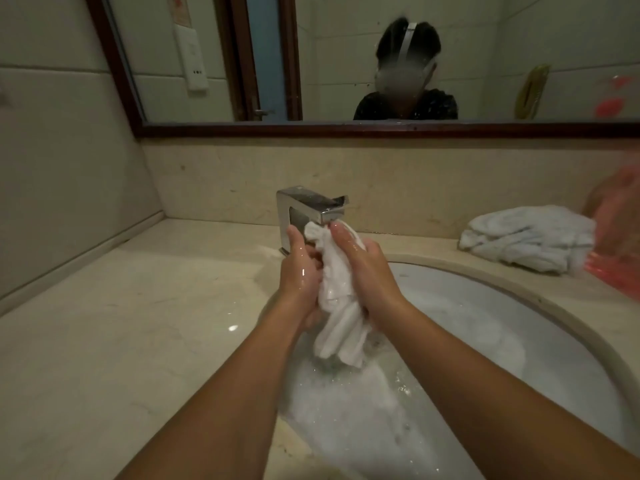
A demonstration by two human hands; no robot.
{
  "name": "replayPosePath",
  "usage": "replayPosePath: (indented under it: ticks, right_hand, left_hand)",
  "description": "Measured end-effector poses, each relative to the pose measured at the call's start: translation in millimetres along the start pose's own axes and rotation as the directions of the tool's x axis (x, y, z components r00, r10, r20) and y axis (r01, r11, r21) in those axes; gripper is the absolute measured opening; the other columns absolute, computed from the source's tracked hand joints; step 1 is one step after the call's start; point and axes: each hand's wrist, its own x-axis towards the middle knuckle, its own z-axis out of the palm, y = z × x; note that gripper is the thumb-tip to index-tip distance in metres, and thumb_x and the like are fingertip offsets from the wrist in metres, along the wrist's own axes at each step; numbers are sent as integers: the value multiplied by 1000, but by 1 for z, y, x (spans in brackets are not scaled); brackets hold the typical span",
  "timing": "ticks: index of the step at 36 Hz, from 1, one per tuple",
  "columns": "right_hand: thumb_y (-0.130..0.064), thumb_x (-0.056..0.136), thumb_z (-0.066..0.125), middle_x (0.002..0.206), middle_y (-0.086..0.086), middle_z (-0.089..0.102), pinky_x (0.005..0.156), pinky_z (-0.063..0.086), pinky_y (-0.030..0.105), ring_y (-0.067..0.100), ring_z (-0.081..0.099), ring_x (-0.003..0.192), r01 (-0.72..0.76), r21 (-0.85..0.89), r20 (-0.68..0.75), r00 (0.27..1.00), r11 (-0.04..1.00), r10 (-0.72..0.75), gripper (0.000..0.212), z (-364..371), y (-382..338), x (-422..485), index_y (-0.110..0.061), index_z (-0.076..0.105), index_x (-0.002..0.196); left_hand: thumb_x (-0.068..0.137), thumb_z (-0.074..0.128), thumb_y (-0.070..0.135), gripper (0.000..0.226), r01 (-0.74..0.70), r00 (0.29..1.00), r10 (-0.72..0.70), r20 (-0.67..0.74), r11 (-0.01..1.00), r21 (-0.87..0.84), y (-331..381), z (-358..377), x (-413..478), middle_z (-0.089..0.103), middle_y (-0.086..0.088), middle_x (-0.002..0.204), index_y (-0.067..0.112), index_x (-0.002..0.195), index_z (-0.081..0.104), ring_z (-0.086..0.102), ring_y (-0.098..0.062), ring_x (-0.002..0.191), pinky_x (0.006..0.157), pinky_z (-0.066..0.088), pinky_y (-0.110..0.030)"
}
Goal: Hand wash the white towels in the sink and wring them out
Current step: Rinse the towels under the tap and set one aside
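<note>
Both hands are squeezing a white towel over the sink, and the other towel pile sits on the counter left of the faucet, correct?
Not quite: the head view shows the other towel pile on the counter right of the faucet, not left. The left hand and right hand do squeeze a white towel over the sink.

This is a bathroom. An oval white sink (467, 292) is set into a beige stone counter (121, 323), with a square chrome tap (304, 207) behind it. A wide mirror (214, 36) in a dark wood frame hangs above, beside pale tiled walls (52, 133), and reflects a door (266, 57).
</note>
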Motion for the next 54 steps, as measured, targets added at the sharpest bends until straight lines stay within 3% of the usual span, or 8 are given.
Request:
replayPosePath:
  ticks: [8, 12, 15, 20, 30, 36, 48, 54]
  right_hand:
    - [-56, 88, 76, 120, 27, 73, 107, 53, 53, 40, 73, 106, -263, 491, 182, 963, 831, 197, 70, -23, 19, 16, -5, 69, 135]
    - [-60, 82, 70, 126, 21, 72, 114, 49, 49, 37, 68, 119, -182, 553, -19, 973, 813, 230, 75, -27, 20, 30, -4, 68, 132]
    - [-36, 108, 44, 78, 11, 71, 81, 53, 34, 23, 66, 84, -137, 577, -74, 973, 806, 219, 39, -31, 10, 28, -11, 66, 88]
    - [-29, 111, 39, 63, 3, 68, 65, 52, 30, 16, 69, 62, -110, 663, -29, 985, 740, 173, 61, -28, 14, 37, -19, 70, 60]
    - [-78, 101, 40, 113, 14, 80, 103, 57, 48, 34, 74, 108, -230, 346, 4, 970, 910, 243, 75, -10, 9, 23, -15, 74, 122]
    - [-87, 89, 51, 121, 17, 78, 112, 52, 53, 37, 74, 115, -245, 443, 94, 969, 862, 227, 88, -10, 8, 25, -15, 72, 133]
    - [-52, 87, 74, 119, 16, 79, 101, 59, 53, 38, 76, 110, -267, 375, 127, 963, 887, 236, 60, -16, 11, 29, -15, 69, 134]
    - [-26, 95, 50, 87, 14, 80, 73, 56, 37, 35, 72, 88, -302, 433, 77, 951, 849, 300, 36, -25, 10, 21, -5, 73, 112]
  left_hand:
    - [110, 22, 61, 81, -95, 994, 94, 48, 995, 12, 0, 12, -6, 75, -10, 71, 5, 90, 77, 62, -16, 49, 47, 48, -25]
    - [111, 43, 48, 45, -260, 950, 301, -84, 911, 320, -6, 6, 4, 71, 0, 82, 21, 86, 68, 68, -25, 83, 79, 51, -39]
    - [112, 41, 48, 36, -196, 969, 237, -73, 912, 361, -3, 4, 4, 62, 4, 91, 22, 95, 59, 62, -20, 89, 85, 44, -34]
    - [53, 44, 111, 126, 88, 995, -93, 44, 992, 93, -18, 7, 26, 70, -11, 134, 16, 131, 70, 65, -34, 123, 115, 46, -50]
    - [86, 42, 90, 89, 172, 983, -167, 78, 983, -65, 0, 4, 8, 82, -7, 93, 16, 126, 71, 80, -24, 81, 71, 61, -35]
    - [61, 46, 105, 117, 113, 993, -111, -48, 993, 38, -7, -3, 17, 74, -11, 122, 14, 133, 66, 71, -38, 111, 103, 56, -55]
    - [89, 42, 87, 67, -5, 994, 16, -108, 995, 103, 11, -10, 9, 61, 5, 88, 23, 92, 60, 60, -14, 79, 75, 50, -31]
    - [32, 59, 112, 129, 155, 988, -155, 14, 988, -9, -21, -23, 52, 71, -3, 135, 35, 135, 68, 65, -36, 123, 109, 47, -60]
